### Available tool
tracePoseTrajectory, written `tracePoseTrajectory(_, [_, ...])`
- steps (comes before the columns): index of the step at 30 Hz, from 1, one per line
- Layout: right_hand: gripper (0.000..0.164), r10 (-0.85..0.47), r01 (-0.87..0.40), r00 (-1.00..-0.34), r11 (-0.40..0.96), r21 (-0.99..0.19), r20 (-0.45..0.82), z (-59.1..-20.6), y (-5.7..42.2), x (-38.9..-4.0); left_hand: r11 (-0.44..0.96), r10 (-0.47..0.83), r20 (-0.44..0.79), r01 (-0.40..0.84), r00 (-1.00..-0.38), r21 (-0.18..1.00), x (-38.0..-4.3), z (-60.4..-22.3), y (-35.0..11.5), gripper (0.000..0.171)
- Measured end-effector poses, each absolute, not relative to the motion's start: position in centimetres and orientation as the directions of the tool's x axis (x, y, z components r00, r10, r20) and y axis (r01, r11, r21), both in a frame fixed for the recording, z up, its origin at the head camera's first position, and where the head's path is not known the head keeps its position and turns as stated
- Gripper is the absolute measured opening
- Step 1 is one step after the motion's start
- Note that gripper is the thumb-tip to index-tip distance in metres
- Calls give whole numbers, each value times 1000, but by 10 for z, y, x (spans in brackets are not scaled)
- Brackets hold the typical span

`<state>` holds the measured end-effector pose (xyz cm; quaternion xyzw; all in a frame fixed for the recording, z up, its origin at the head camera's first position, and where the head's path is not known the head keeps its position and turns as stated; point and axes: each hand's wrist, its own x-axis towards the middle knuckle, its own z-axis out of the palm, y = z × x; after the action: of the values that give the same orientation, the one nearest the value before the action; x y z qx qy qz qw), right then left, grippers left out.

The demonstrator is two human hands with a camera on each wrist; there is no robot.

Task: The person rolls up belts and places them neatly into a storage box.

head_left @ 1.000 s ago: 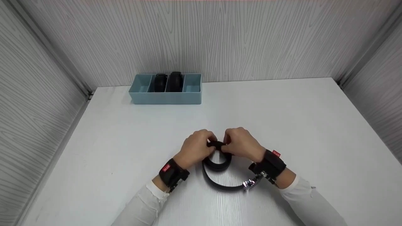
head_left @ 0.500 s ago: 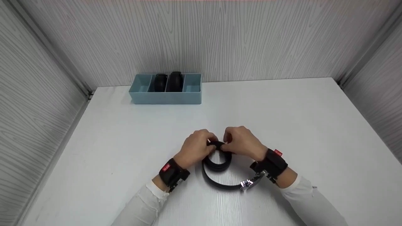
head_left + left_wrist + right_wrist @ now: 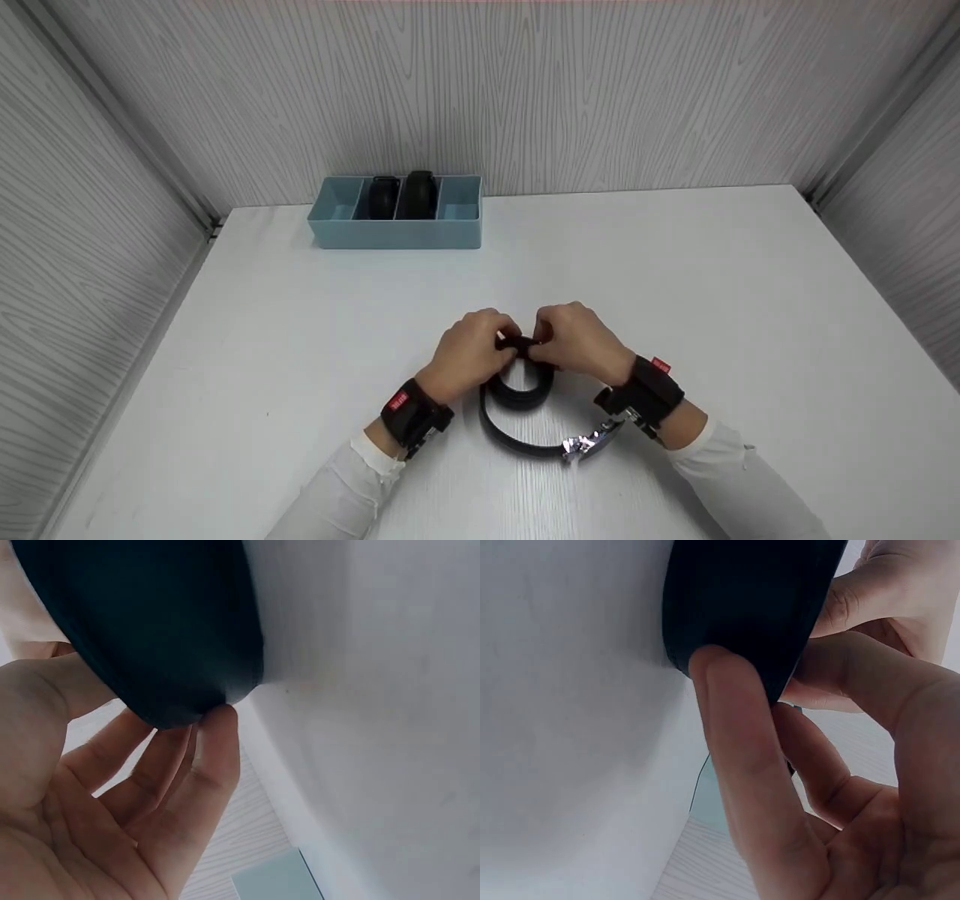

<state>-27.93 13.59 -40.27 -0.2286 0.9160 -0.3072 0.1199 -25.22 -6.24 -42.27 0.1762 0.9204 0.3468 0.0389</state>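
Note:
A black belt (image 3: 521, 399) stands on edge on the white table, part of it rolled into a ring. Its outer length curves around the front of the ring to a shiny silver buckle (image 3: 576, 447) at the lower right. My left hand (image 3: 469, 352) grips the far left of the coil between thumb and fingers. On the far right of the coil, my right hand (image 3: 577, 341) pinches the strap. Both wrist views show the broad dark belt strap (image 3: 172, 630) close up, with fingertips against its outer face and edge.
A blue divided box (image 3: 397, 234) stands at the back, left of the middle, against the wall. Two rolled black belts (image 3: 420, 196) sit in its two middle compartments. Grey wood-grain walls (image 3: 637, 97) enclose the table at the back and sides.
The buckle end has slid left along the table, and the outer strap has drawn closer around the coil. Both hands stay nearly in place, the right shifting only slightly.

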Motion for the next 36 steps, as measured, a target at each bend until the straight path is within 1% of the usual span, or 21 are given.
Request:
tracePoseTrajectory(5, [11,-460,-314,-882,734,-602,-100,-402,137,-279,701,326,40,270,-944,660,-252,-421,-63,20])
tracePoseTrajectory(10, [12,-451,-295,-885,739,-605,-119,-401,136,-280,701,321,47,271,-946,659,-252,-422,-64,18])
tracePoseTrajectory(17, [14,-480,-336,-873,727,-599,-92,-403,136,-281,701,335,76,302,-939,646,-251,-422,-63,16])
tracePoseTrajectory(20, [12,-493,-348,-866,717,-604,-86,-405,136,-281,697,343,81,312,-936,646,-251,-422,-63,16])
tracePoseTrajectory(23, [10,-502,-364,-862,710,-603,-71,-406,136,-281,690,346,79,310,-935,654,-251,-422,-62,16])
tracePoseTrajectory(28, [12,-512,-402,-859,705,-584,-26,-408,136,-280,679,342,67,296,-937,672,-251,-423,-62,17])
tracePoseTrajectory(36, [14,-466,-353,-883,740,-572,-57,-408,137,-281,696,314,42,260,-949,669,-251,-422,-61,18])
